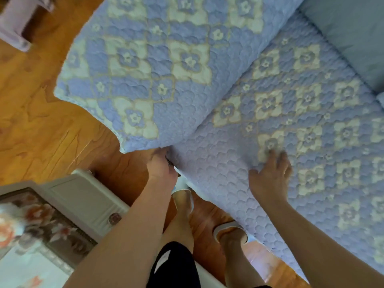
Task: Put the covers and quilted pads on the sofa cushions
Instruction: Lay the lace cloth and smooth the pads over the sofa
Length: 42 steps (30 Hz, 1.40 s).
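1. while i am watching from the head view, the left hand (161, 166) is reaching into the seam where two quilted pads meet at the sofa's front edge; its fingers are tucked under the fabric, so i cannot tell whether that grip is pinching the pad or just pushing.
2. the right hand (270, 175) is lying flat with fingers spread, pressing on the near quilted pad (301, 125), which is covering the seat cushion and draping over its front.
3. the second quilted pad (149, 65) is sitting to the left, its corner hanging out over the wooden floor (31, 104), so i am judging it not yet settled.
4. to do this step well, i am thinking the flat hand should be holding the near pad steady while the other is working the edge down evenly into the gap.
5. i am also minding that the flower pattern is lining up across both pads, and that nothing is bunching at the seam.
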{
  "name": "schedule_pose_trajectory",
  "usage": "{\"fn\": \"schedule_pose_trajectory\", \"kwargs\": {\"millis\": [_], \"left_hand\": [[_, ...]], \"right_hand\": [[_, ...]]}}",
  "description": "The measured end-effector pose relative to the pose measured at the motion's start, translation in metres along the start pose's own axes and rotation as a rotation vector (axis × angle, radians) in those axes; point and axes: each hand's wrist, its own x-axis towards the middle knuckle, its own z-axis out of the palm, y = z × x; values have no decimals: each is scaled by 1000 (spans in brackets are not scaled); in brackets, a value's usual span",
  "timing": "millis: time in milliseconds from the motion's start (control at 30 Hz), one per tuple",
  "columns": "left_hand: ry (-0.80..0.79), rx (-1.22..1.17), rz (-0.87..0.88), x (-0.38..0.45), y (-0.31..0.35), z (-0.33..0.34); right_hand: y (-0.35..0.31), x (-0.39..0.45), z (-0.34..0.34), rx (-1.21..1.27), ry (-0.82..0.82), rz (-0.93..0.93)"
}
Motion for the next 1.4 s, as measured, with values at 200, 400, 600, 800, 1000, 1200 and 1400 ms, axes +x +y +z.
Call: {"fn": "schedule_pose_trajectory", "kwargs": {"millis": [200, 400, 600, 800, 1000, 1200, 1400], "left_hand": [[-66, 8, 189, 3, -27, -12], [-173, -105, 314, 26, -58, -32], [-209, -128, 441, 42, -79, -30], [-297, 316, 612, 36, -69, -38], [-529, 384, 442, 54, -29, -12], [-502, 485, 295, 66, -3, -11], [-117, 439, 211, 57, -25, -3]], "right_hand": [[-96, 9, 29, -345, -86, -1163], [-153, 9, 86, -755, 10, -1333], [-140, 13, 110, -754, 155, -1300], [-128, 17, 84, -768, 132, -1353], [-136, 25, 84, -702, 126, -1404], [-127, 32, 83, -698, 50, -1446], [-121, 34, 86, -646, 48, -1432]]}}
